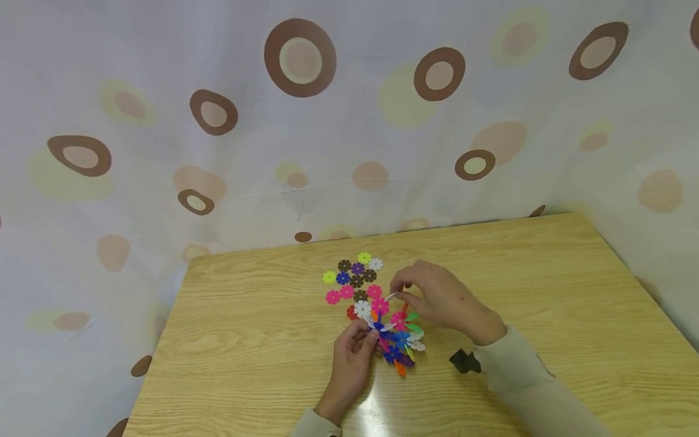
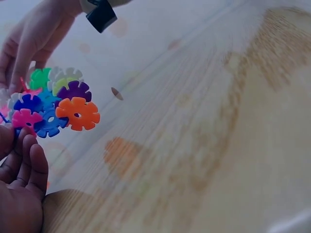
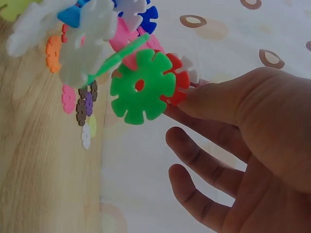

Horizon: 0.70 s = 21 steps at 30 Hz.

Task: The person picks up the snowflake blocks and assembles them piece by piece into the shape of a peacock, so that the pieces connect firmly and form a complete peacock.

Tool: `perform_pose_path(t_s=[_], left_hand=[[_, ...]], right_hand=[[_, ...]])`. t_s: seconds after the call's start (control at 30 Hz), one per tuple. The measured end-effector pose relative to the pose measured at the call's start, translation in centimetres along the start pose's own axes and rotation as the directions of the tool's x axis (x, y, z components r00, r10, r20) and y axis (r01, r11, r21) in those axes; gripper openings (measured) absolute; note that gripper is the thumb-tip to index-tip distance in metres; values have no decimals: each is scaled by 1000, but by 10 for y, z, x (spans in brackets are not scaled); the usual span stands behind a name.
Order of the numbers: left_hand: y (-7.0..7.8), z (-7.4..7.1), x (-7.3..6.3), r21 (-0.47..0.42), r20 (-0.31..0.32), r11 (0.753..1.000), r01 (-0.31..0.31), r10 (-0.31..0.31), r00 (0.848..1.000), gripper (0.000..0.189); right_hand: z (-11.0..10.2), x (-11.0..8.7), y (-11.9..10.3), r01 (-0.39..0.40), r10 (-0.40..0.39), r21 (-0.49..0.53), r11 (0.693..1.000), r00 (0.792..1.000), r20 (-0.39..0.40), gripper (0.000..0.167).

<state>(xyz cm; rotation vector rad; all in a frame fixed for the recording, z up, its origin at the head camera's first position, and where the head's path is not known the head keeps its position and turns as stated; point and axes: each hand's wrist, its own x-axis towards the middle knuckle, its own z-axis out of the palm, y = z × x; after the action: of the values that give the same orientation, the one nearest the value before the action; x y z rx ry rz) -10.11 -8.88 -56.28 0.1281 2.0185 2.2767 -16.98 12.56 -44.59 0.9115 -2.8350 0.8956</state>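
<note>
A cluster of interlocking plastic snowflake discs (image 1: 392, 353) in blue, orange, purple, pink, green and white is held up over the table. My left hand (image 1: 351, 358) grips it by its left side, thumb and fingers pinching near a blue disc. On the far side, my right hand (image 1: 439, 297) pinches a thin white disc (image 1: 390, 296), seen nearly edge-on. Close by the right thumb in the right wrist view are a green disc (image 3: 129, 90) and a red disc (image 3: 181, 80) of the cluster. Whether the white disc touches the cluster is hidden.
Loose discs lie flat on the wooden table (image 1: 246, 340) beyond the hands, among them yellow (image 1: 329, 277), brown (image 1: 357, 281) and pink (image 1: 333, 297) ones. A black object (image 1: 465, 361) is by the right sleeve. A patterned sheet (image 1: 349, 121) hangs behind the table.
</note>
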Motion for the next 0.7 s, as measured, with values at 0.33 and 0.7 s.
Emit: perform_pose_path(t_s=[0.33, 0.7], left_hand=[[2, -2, -3, 10, 28, 1000, -17, 17, 999, 12], [2, -1, -4, 21, 66, 999, -43, 42, 997, 13]], right_hand=[[-8, 2, 3, 119, -119, 3, 993, 991, 63, 15], [-12, 3, 3, 185, -180, -30, 982, 976, 120, 13]])
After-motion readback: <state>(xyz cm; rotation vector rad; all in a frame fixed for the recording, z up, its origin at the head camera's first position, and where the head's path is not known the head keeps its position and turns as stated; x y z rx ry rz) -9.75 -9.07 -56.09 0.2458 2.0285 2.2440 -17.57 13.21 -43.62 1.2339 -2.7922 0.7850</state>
